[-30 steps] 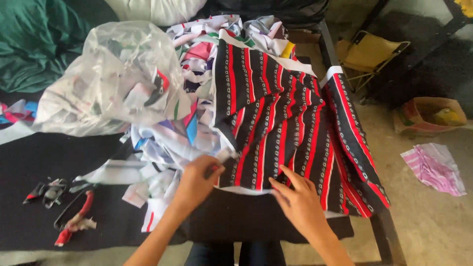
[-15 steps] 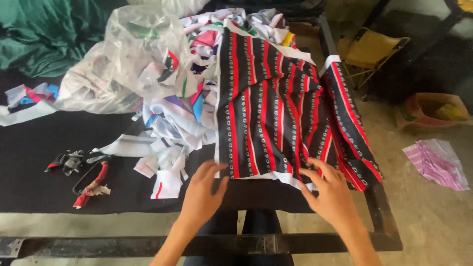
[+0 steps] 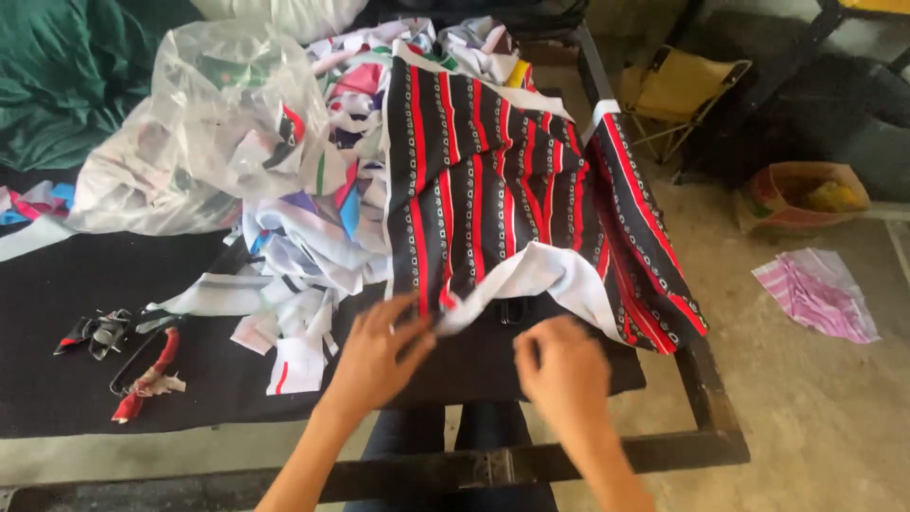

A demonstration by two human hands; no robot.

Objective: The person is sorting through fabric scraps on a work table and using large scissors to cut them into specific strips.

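A black cloth with red stripes and white rings (image 3: 502,180) lies spread on the black-covered table (image 3: 57,275), its right part hanging over the edge. Its near hem is folded up, showing the white underside (image 3: 540,270). My left hand (image 3: 379,356) pinches that folded hem at its left end. My right hand (image 3: 559,365) is just below the hem's middle, fingers curled, touching or nearly touching the cloth; I cannot tell if it grips.
A heap of white and coloured fabric strips (image 3: 303,256) lies left of the cloth. A clear plastic bag (image 3: 190,123) of scraps sits behind it. Scissors with red handles (image 3: 142,365) lie near left. A cardboard box (image 3: 801,194) and pink cloth (image 3: 820,294) are on the floor.
Both hands moved toward each other along the near hem, and the hem has been turned up so its white underside shows. The camera view shifted slightly.
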